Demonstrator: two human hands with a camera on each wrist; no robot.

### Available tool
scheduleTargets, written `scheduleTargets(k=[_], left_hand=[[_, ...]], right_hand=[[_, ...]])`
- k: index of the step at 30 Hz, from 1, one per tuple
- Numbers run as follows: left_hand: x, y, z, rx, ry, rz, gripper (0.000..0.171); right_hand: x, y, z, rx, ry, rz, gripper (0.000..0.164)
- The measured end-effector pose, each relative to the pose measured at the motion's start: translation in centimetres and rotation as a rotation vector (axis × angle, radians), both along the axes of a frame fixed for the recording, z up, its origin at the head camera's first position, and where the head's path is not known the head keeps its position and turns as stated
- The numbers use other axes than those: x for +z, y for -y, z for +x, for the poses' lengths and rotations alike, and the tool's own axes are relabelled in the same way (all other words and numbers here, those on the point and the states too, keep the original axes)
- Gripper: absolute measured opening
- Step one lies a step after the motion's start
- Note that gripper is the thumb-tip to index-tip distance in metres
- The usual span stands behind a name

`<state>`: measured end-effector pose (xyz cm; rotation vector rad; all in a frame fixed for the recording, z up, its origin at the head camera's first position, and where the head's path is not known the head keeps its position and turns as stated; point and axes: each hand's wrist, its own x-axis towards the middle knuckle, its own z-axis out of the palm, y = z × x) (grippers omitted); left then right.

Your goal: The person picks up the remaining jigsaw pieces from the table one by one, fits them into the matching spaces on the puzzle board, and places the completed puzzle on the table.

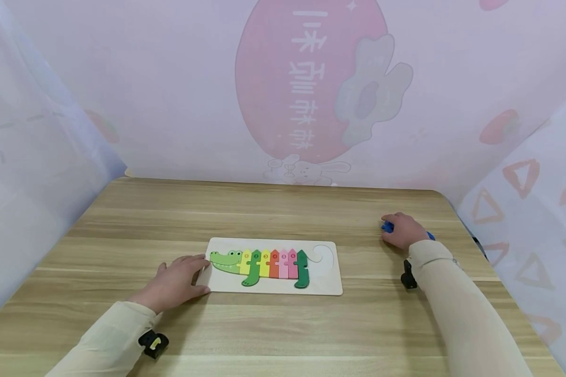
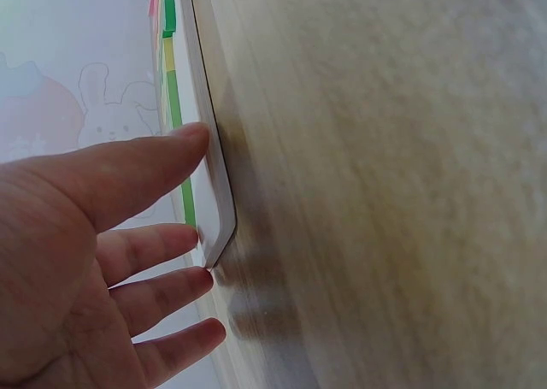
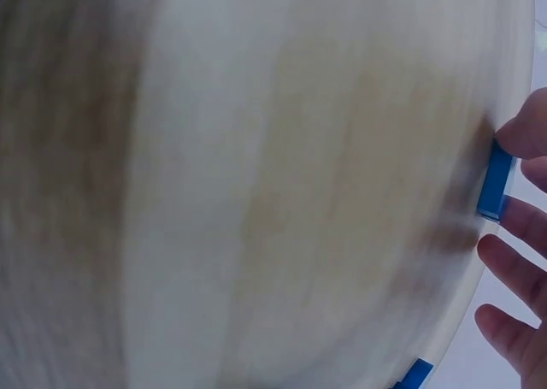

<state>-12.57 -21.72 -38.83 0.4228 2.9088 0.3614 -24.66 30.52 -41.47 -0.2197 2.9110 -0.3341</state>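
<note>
Toward the far right corner of the table (image 1: 283,335), the right hand (image 1: 404,231) pinches a blue piece (image 3: 496,179) between thumb and fingers; its wrist partly hides another blue block (image 3: 416,374). Well leftward lies the board (image 1: 273,287) with its crocodile (image 1: 264,264), long axis side to side. The left hand (image 1: 175,284), fingers apart, touches the board's left end.

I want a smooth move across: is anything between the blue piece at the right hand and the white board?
Nothing visible is in the way. In the head view, only tabletop lies between the blue piece at the right hand and the board. The left hand is at the board's far end.
</note>
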Motion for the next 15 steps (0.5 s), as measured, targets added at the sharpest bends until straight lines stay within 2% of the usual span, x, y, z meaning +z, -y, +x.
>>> scheduleTargets(k=[15], left_hand=[[0.13,-0.14,-0.13,-0.005,0.002,-0.001,0.057]], right_hand=[[-0.31,-0.22,-0.12,0.005,-0.034,0.006,0.058]])
